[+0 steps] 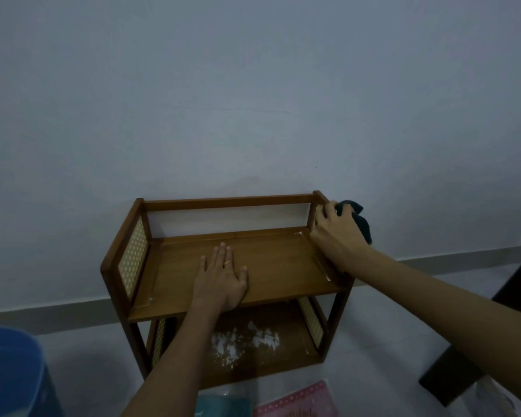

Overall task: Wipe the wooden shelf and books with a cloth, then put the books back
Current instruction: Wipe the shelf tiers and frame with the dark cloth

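A room in a home is showing here: a plain pale wall is filling the view from 9 to 3 o'clock, meeting a light tiled floor along a grey skirting strip. A small wooden shelf with dotted side panels is standing against the wall at 6 o'clock. A blue plastic bin is sitting at 8 o'clock, dark furniture is edging in at 4 o'clock, and a pink dotted book and a teal book are lying on the floor.
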Demonstrator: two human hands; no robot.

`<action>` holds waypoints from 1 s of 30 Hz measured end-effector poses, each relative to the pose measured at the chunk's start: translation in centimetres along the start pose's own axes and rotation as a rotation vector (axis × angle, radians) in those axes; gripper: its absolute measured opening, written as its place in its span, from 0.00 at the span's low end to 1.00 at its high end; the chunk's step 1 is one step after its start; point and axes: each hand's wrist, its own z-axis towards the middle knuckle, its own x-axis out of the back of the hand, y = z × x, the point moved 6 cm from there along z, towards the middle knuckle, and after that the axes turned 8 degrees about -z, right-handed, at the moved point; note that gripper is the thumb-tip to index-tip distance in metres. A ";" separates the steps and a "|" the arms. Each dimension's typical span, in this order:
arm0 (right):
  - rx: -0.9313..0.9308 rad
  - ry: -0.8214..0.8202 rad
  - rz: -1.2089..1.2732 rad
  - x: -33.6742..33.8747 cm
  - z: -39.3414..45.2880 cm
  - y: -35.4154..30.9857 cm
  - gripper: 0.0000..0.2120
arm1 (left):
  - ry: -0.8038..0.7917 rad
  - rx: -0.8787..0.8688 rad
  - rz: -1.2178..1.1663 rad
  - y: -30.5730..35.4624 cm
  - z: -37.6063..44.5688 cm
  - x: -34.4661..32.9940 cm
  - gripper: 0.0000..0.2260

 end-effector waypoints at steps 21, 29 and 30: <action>-0.115 -0.025 0.054 -0.1 -3.7 -0.4 0.16 | -0.001 0.001 -0.009 0.2 -0.2 0.1 0.29; -0.086 0.072 0.384 -2.0 -6.3 -5.8 0.29 | 0.010 0.002 -0.009 0.1 0.0 -0.1 0.29; -0.108 0.087 0.480 -2.0 -6.1 -6.2 0.30 | 0.009 -0.001 -0.008 0.1 0.0 -0.1 0.29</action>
